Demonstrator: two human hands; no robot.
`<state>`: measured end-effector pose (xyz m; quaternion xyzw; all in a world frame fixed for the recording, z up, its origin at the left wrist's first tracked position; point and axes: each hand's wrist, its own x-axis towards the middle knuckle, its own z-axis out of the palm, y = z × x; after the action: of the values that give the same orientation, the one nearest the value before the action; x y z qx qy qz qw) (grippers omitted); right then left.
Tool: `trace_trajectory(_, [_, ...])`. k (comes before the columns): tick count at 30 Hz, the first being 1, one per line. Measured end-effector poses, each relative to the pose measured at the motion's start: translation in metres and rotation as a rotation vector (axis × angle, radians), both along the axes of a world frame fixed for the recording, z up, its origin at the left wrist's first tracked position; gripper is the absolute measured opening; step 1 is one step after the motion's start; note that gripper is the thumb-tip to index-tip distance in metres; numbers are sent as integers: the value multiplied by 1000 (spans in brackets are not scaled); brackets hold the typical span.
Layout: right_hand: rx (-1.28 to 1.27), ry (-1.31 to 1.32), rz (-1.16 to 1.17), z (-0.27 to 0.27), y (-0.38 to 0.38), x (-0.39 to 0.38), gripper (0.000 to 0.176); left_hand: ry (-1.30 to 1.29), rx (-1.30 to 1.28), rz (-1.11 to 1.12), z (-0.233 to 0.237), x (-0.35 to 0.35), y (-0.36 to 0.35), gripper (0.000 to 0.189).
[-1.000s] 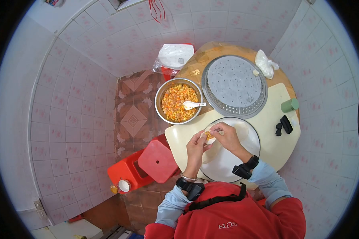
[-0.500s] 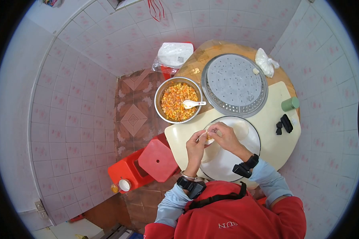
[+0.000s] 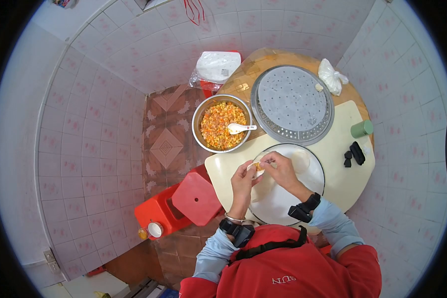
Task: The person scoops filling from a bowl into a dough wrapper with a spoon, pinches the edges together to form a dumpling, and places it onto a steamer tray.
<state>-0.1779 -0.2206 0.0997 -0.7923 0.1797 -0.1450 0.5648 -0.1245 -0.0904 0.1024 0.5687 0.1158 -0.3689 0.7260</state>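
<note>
A small round dumpling wrapper with orange-yellow filling showing in it is held between my two hands. My left hand cups it from the left, fingers closed on its side. On the other side, the fingertips of my right hand pinch its edge. Both hands are above a round white tray with a dark rim, where pale wrappers lie. Beyond my left hand stands a metal bowl of diced filling, with a white spoon resting in it.
A round perforated metal steamer tray at the back carries one small pale piece. Along the right are a white plastic bag, a green cylinder and black items. Red stools stand left of the table.
The wrapper has tilted and opened toward the camera, so more filling shows. My right fingers have shifted slightly along its edge; both hands stay over the tray.
</note>
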Motion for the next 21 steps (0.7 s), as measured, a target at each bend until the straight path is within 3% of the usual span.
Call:
trace_trajectory(9, [-22, -1, 50, 11, 1, 2, 12, -142, 16, 47, -1, -1, -2, 22])
trace_trajectory(14, [-70, -58, 179, 17, -6, 1, 10, -350, 90, -48, -13, -1, 2, 18])
trace_trajectory(21, [-90, -72, 138, 14, -5, 1, 15, -472, 118, -132, -16, 2, 4, 17])
